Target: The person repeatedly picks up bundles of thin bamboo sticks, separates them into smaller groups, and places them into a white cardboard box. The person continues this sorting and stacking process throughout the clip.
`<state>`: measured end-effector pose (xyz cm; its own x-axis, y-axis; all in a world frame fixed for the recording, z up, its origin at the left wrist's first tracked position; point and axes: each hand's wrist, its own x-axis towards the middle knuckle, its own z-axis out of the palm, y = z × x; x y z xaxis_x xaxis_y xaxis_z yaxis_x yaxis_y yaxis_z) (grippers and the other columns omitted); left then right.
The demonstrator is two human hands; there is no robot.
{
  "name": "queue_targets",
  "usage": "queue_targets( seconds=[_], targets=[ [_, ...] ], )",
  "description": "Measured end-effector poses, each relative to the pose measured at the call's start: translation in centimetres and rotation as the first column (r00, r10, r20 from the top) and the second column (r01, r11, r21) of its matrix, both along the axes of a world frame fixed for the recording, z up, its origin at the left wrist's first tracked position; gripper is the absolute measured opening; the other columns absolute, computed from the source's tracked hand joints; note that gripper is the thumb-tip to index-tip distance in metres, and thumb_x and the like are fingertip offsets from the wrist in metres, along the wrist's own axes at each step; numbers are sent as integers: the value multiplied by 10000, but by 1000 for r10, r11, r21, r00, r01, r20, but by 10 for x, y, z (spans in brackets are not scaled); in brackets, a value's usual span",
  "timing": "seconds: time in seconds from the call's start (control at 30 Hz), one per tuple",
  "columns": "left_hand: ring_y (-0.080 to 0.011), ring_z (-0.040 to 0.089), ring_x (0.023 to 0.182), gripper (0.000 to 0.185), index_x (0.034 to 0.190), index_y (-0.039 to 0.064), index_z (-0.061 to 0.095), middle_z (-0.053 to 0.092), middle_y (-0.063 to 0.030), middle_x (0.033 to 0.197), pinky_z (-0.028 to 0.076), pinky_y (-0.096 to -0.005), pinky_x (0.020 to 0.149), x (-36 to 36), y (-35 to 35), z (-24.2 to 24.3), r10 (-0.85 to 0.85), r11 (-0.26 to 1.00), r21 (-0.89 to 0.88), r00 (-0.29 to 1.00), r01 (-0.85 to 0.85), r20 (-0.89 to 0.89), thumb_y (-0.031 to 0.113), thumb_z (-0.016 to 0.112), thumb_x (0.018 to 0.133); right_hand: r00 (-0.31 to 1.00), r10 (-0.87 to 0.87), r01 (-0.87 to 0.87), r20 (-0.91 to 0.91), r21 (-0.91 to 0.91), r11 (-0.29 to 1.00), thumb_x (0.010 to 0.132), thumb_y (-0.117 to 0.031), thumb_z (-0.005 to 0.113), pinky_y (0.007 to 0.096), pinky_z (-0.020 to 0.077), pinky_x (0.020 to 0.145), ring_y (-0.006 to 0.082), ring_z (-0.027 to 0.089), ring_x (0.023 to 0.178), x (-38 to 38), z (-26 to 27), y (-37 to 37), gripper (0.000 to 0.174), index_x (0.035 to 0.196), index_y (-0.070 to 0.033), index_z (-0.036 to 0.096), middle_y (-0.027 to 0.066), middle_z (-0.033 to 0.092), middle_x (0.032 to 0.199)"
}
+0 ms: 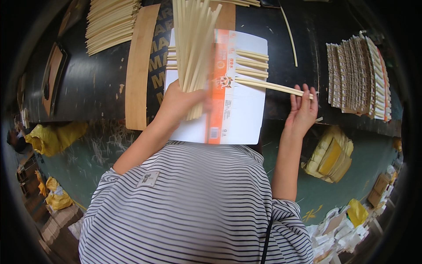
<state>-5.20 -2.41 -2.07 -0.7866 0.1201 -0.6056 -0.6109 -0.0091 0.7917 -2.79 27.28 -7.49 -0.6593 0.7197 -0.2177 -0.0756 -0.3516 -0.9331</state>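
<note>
My left hand (184, 103) grips a thick bundle of pale wooden chopsticks (194, 49) near its lower end, and the sticks fan upward. Beneath the bundle lies a white card (245, 123) with an orange printed strip (216, 99) down its middle. Several chopstick pairs (252, 62) stick out on both sides of the strip, one above another. Between the fingertips of my right hand (304, 110) is the outer end of another pair of chopsticks (277, 87), lying just below those pairs. Its inner end reaches the strip's edge; whether it passes underneath cannot be told.
On the black table (95, 85) a chopstick pile (112, 24) lies at upper left, beside a long wooden board (141, 69). Stacked cards with chopsticks (356, 79) stand at right. A loose chopstick (290, 38) lies farther back. Below the edge sits a yellow padded bundle (329, 156).
</note>
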Motion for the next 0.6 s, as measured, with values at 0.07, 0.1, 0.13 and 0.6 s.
queue_targets(
  seconds=[0.07,0.1,0.13,0.6],
  targets=[
    [-198,695,682,376,1207,-93,525,673,-161,816,591,-299,645,2,2,3,8,1000,11,1000,-8,-16,2,603,851,999,33,-30,28,-86,996,982,-130,591,372,604,844,321,667,1059,-5,-7,-19,388,1310,34,464,196,603,1243],
    [-197,695,683,351,1182,-91,529,674,-160,816,590,-298,643,4,3,4,36,999,-1,999,-36,-8,3,604,853,995,85,-79,55,-96,992,1000,-155,562,374,595,872,325,659,1077,-6,-9,-28,392,1321,43,454,215,597,1250],
    [-196,695,684,325,1158,-88,534,675,-160,816,589,-297,641,6,4,5,62,998,4,998,-61,-28,4,606,854,993,108,-103,45,-87,991,1014,-173,536,376,588,889,328,653,1091,-6,-8,-34,404,1334,55,445,224,592,1258],
    [-165,691,668,262,1068,-67,584,698,-141,797,569,-258,618,0,-3,12,-143,988,64,990,144,-12,18,635,826,867,311,-496,389,730,470,987,-140,527,369,212,1177,313,243,1466,11,15,-72,557,1462,74,329,224,301,1554]
  ],
)
